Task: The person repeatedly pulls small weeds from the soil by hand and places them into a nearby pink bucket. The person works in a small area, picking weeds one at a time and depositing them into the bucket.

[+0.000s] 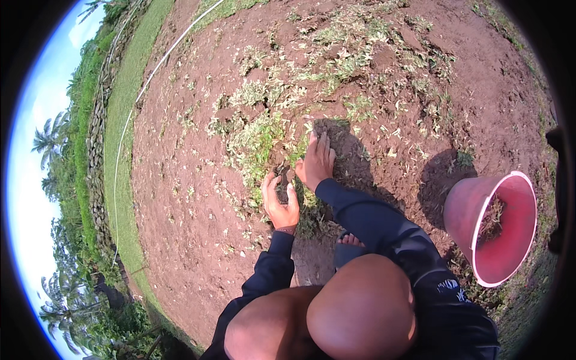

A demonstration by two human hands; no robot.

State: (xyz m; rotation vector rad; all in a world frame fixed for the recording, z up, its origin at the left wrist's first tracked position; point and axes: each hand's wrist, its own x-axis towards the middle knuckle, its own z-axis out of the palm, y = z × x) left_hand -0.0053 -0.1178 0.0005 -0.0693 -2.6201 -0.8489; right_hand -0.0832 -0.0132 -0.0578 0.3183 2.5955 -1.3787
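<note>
My left hand (pixel 280 202) is low over the soil with its fingers and thumb curved around a dark clump of earth (pixel 282 175); whether it grips the clump is hard to tell. Close by on the right, my right hand (pixel 317 159) lies palm down with fingers extended, touching the ground beside green grass sprigs (pixel 299 146). What is under its palm is hidden. Pale green grass cuttings (pixel 252 148) lie around both hands on the brown soil (pixel 180 225).
A pink plastic bucket (pixel 463 216) stands tilted in view at the right, with dry grass or soil inside. My bare knees (pixel 362 310) and a sandalled foot (pixel 351 240) are just below my hands. A white line or hose (pixel 135 105) curves along a grass strip (pixel 119 135) at left, near a stone wall (pixel 95 135).
</note>
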